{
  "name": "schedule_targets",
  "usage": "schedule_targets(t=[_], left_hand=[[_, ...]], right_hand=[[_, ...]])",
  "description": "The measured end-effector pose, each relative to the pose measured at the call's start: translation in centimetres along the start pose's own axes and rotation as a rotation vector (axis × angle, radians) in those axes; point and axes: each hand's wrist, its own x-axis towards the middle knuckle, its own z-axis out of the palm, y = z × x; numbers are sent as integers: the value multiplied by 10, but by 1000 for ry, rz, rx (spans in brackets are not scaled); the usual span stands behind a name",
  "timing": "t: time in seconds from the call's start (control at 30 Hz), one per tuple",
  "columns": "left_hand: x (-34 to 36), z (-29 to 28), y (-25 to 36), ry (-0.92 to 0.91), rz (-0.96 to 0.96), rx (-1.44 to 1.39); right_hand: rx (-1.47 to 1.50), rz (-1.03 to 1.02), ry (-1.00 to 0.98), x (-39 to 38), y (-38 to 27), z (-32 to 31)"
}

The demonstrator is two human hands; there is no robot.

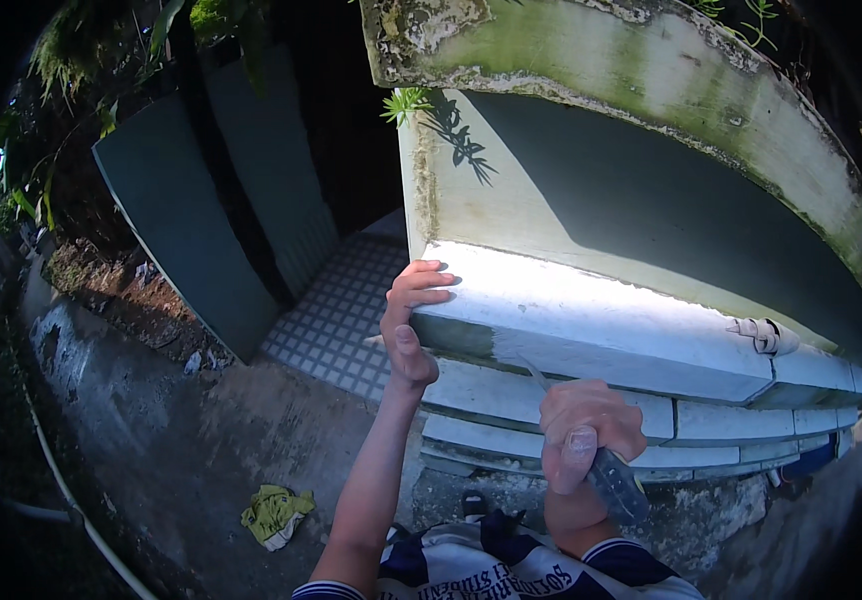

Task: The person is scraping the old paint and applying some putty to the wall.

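My left hand (415,320) rests on the left end of a white ledge (551,295), its fingers laid over the corner and spread a little. It holds nothing. My right hand (591,425) is closed around a hand tool with a smoky, see-through handle (619,488), in front of the ledge. A narrow tip sticks out past the fist toward the ledge's front face; its exact kind cannot be made out. That front face (601,362) is white over most of its length, with a greenish, stained patch (456,338) at the left, between my hands.
Pale steps (551,433) curve below the ledge. A rolled or cut pipe-like object (763,336) lies on its right part. A mossy curved slab (631,60) overhangs above. To the left are a grey-green panel (176,210), checkered tiles (336,315) and a green cloth (276,515).
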Motion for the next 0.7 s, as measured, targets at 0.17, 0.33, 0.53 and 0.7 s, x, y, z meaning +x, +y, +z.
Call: schedule_targets(t=[0.17, 0.33, 0.53, 0.7], left_hand=[[3, 5, 0, 2, 9, -20], [-1, -1, -4, -2, 35, 14], [-1, 0, -3, 5, 34, 11], [2, 2, -6, 5, 44, 1]], right_hand=[[1, 33, -41, 1, 21, 1], [134, 76, 66, -1, -14, 0], [89, 65, 14, 1, -11, -1], [46, 102, 39, -5, 10, -4]])
